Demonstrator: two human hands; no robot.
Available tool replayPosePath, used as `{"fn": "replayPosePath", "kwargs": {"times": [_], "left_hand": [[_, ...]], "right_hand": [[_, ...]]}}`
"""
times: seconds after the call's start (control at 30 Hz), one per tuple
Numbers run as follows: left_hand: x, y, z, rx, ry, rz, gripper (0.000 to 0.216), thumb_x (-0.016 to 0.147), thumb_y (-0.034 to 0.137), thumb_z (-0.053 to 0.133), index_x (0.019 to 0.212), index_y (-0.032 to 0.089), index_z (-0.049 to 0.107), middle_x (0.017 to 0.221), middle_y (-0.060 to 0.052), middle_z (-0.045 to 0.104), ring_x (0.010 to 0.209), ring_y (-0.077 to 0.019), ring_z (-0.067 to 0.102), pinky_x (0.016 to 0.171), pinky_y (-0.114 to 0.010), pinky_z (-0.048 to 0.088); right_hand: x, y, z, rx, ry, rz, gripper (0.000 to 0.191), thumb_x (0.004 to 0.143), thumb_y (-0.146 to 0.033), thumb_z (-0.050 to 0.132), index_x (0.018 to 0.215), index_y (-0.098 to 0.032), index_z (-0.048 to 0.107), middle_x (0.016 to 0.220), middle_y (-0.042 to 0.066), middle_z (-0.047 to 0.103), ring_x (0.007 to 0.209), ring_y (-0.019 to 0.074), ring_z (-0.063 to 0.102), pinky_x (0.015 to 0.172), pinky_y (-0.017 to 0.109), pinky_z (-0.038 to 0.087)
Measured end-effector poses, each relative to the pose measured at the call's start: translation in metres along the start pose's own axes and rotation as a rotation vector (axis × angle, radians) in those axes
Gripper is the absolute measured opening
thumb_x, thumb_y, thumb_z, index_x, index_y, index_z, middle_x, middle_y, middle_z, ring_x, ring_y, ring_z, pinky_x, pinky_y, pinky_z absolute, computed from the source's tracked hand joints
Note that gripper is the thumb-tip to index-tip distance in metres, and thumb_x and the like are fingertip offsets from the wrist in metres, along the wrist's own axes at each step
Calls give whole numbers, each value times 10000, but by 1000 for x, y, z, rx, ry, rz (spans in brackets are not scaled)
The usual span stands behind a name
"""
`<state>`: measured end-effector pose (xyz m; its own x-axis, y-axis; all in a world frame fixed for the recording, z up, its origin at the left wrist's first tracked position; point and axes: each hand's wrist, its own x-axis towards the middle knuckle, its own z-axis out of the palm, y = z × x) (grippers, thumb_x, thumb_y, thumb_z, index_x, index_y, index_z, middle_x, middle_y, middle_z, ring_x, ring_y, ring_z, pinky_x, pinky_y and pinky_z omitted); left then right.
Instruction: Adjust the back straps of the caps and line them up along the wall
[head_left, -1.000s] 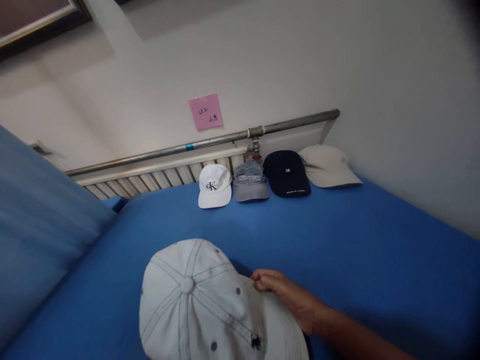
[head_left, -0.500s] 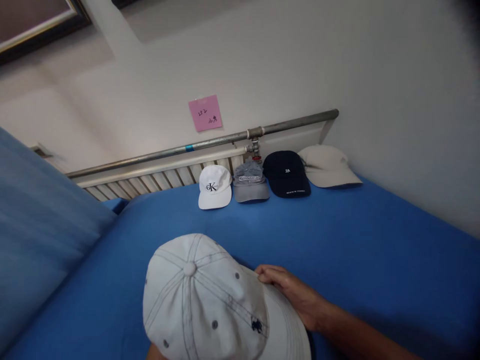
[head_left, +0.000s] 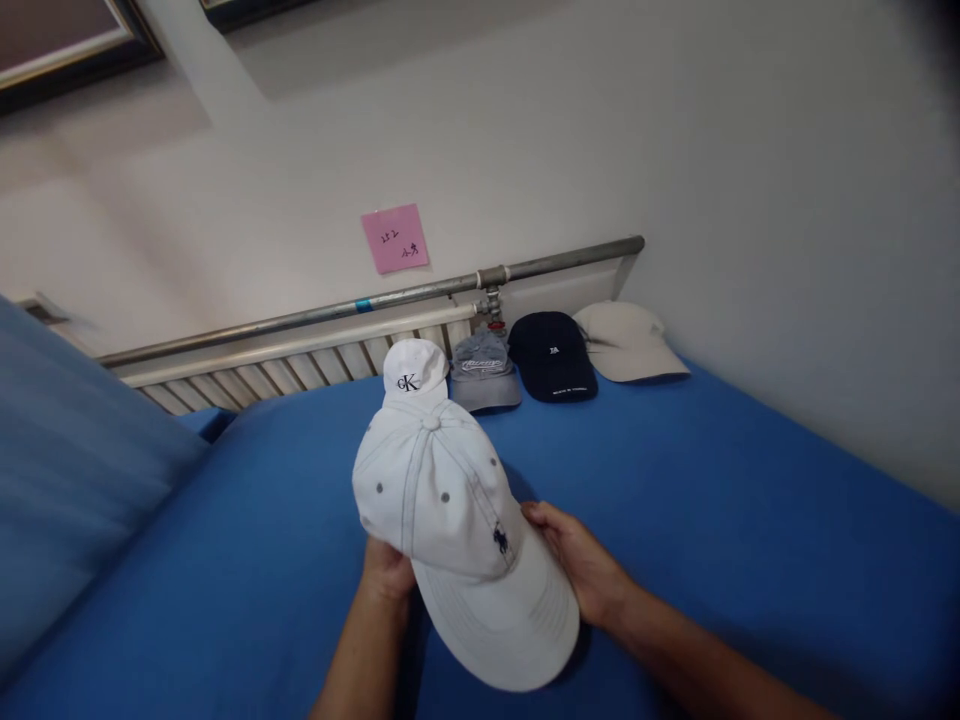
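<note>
Both my hands hold a white baseball cap point(head_left: 442, 500) above the blue surface, its brim tilted down and toward me. My left hand point(head_left: 388, 570) grips the cap's lower left edge, its fingers partly hidden beneath the crown. At the right side of the brim is my right hand point(head_left: 574, 560), its thumb near the crown and the other fingers mostly out of sight under the brim. The cap has a small dark horse-rider emblem on the front. Its crown overlaps the brim of a white CK cap point(head_left: 412, 370) in the row behind.
Beside the white CK cap stand a grey cap point(head_left: 484, 372), a navy cap point(head_left: 553, 355) and a beige cap point(head_left: 628, 342). Behind them are a radiator point(head_left: 300, 370), a metal pipe point(head_left: 292, 328) and a pink note point(head_left: 395, 238). A blue curtain point(head_left: 82, 450) hangs left.
The held cap has moved away from me toward the row of caps, and its brim has swung toward me. My left hand has come into fuller view. The camera view has shifted slightly.
</note>
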<state>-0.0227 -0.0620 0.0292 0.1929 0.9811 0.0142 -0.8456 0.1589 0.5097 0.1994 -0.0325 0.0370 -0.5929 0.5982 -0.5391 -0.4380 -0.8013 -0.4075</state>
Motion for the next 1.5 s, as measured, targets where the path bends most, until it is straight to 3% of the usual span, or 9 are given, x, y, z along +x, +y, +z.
{"fn": "replayPosePath", "kwargs": {"times": [0.2,0.33,0.47,0.83,0.93,1.07,1.2,1.37,1.5], "left_hand": [[11,1,-3,-147,110,107,384,922,149,371,1029,153,739,887,-67,770,919,-153,708,949,-227,479],[15,-5,12,-151,292,167,442,979,189,274,1257,166,616,877,-71,767,876,-156,717,902,-247,509],[16,-11,25,-177,227,211,468,1005,283,232,1229,150,621,970,-93,754,934,-171,705,979,-320,473],[18,-13,12,-167,337,31,321,946,184,413,1014,199,726,909,-43,771,880,-177,722,954,-307,511],[18,-5,7,-150,414,19,321,935,177,423,1021,205,730,875,-50,773,839,-191,729,936,-329,525],[17,8,0,-105,534,63,333,927,168,432,1117,209,703,838,-69,772,791,-216,734,852,-353,568],[16,12,-9,-65,518,39,366,899,150,462,1205,201,657,878,-91,769,838,-239,732,900,-389,547],[16,5,-9,-14,495,-122,267,855,111,490,984,144,721,925,-123,761,912,-265,718,992,-426,482],[15,0,-3,28,542,-186,257,851,82,478,931,122,719,917,-111,763,894,-257,721,985,-406,489]], "right_hand": [[7,-6,-4,-2,-18,-53,165,788,-245,533,699,-150,634,573,33,664,555,171,628,705,307,489],[11,-10,-7,-10,-10,-101,198,795,-265,522,682,-158,645,562,33,663,573,181,638,721,314,491],[15,-12,-10,3,21,-115,200,793,-244,505,700,-155,659,594,43,685,607,191,652,736,324,494],[12,-6,1,41,82,-163,126,759,-244,576,693,-163,645,607,13,653,608,158,608,707,293,470],[6,-8,3,42,13,-207,33,709,-194,634,712,-162,643,667,-3,672,651,139,611,720,278,456],[2,-7,2,-18,-127,-251,182,642,-153,724,812,-162,659,760,-17,683,741,123,611,745,252,430],[5,-5,0,-30,-181,-200,166,642,-159,697,792,-177,630,737,-26,655,719,123,589,748,263,416],[11,-13,0,-57,-307,-246,381,575,-100,621,950,-164,649,872,20,695,830,176,617,832,309,415],[11,-19,2,-21,-277,-240,285,609,-129,649,890,-172,636,802,-6,687,767,152,612,801,293,415]]}}
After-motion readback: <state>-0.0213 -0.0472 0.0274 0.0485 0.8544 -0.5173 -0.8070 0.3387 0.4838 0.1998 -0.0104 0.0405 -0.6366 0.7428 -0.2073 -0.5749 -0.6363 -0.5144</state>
